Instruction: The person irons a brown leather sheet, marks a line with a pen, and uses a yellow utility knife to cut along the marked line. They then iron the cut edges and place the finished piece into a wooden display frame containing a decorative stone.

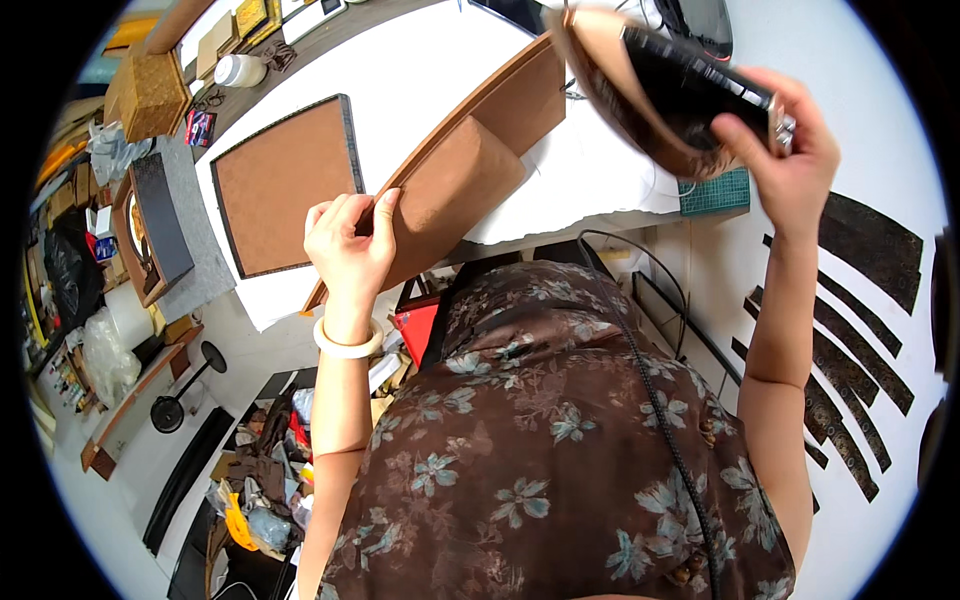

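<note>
White sheeting [410,110] covered my distant desk [305,55], with the brown panel [485,165] tilted up at its near side.

Through the head view, I had the left hand [350,245] pinching that panel's edge, thumb opposed to curled fingers, seemingly to steady its slant. My right hand [795,165] gripped a blurred brown-and-black piece [675,95] by the end with silver hardware [783,130], thumb on one side and fingers on the other, held above the desk's right, probably for clearance. Flat to the left lay a black-bordered panel [290,185], perhaps leaving working room; a green cutting mat [718,193] sat at the right edge.
</note>
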A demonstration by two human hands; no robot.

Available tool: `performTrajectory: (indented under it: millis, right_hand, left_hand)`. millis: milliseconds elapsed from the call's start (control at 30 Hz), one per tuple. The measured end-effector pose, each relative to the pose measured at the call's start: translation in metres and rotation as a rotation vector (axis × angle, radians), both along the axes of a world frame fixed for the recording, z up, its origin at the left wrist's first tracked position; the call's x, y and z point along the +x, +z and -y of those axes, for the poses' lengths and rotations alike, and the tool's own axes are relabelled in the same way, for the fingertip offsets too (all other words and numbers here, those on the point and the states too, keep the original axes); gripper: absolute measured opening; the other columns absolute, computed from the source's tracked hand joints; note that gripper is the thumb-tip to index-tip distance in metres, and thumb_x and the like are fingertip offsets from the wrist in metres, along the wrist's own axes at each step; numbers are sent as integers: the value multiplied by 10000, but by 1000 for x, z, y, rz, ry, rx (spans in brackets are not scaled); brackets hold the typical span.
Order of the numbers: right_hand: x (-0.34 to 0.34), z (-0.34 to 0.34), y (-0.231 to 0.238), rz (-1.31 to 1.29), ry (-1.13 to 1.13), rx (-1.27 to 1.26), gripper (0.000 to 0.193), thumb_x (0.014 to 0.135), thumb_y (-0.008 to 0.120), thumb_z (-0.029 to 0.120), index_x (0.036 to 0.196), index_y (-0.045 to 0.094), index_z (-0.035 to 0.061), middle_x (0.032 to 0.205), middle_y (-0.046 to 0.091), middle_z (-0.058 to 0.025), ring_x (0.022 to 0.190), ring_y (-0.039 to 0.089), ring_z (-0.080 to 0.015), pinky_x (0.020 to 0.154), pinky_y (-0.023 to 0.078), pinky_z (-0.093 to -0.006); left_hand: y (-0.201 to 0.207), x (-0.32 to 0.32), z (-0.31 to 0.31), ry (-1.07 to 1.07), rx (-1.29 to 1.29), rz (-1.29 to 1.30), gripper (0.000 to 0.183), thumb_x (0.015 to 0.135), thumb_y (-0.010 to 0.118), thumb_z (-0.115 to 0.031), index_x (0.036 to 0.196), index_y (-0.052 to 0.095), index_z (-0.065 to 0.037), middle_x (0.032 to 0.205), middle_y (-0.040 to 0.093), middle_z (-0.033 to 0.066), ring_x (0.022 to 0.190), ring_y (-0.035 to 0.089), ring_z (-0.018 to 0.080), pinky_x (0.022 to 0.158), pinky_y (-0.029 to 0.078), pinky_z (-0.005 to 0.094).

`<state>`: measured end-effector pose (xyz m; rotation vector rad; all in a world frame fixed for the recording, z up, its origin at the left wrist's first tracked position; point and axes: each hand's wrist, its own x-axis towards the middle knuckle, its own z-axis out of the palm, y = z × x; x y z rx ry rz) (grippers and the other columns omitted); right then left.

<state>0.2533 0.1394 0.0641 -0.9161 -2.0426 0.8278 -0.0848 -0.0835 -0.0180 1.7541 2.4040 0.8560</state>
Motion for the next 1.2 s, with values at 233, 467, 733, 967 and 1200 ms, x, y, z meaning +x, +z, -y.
performTrajectory:
  millis: [233, 467, 733, 967, 1200]
  right_hand:
    - [-8, 36, -56, 143, 119, -263, 450, 708, 947, 195, 1077, 744, 36, 827, 709, -8, 726, 635, -51, 659, 528, -202]
    - [57, -2, -55, -259, -375, -45, 439, 765, 925, 135, 1129, 713, 12, 933, 716, -9, 811, 633, -58, 748, 541, -228]
    - [94, -231, -140, -554, -747, 185, 362, 875, 851, 195, 1046, 586, 17, 835, 529, 62, 686, 419, -40, 629, 395, -196]
    - [81, -303, -207, -93, -935, 43, 443, 843, 844, 410, 1032, 657, 57, 763, 640, -37, 699, 602, -171, 730, 514, -331]
    - [85, -344, -192, 752, -782, -104, 534, 906, 674, 514, 1153, 660, 41, 1075, 721, -224, 1026, 680, -418, 902, 522, -523]
  left_hand:
    - [2, 3, -4, -40, -17, -42, 233, 848, 830, -155, 734, 664, -39, 650, 608, 66, 651, 559, 243, 679, 453, 339]
    - [24, 12, 20, -53, -62, -22, 134, 874, 774, -80, 770, 695, -50, 701, 632, 73, 684, 563, 257, 713, 447, 361]
    - [21, 14, 23, 128, -16, -134, 158, 910, 757, -94, 793, 678, -22, 705, 620, 67, 715, 532, 256, 731, 441, 361]
    - [9, 17, 26, 188, -1, -151, 155, 928, 739, -94, 813, 674, -11, 726, 626, 78, 729, 548, 252, 699, 451, 371]
    - [20, 25, 19, 263, -133, 114, 195, 987, 617, -113, 839, 593, 12, 749, 525, 123, 676, 503, 308, 638, 405, 395]
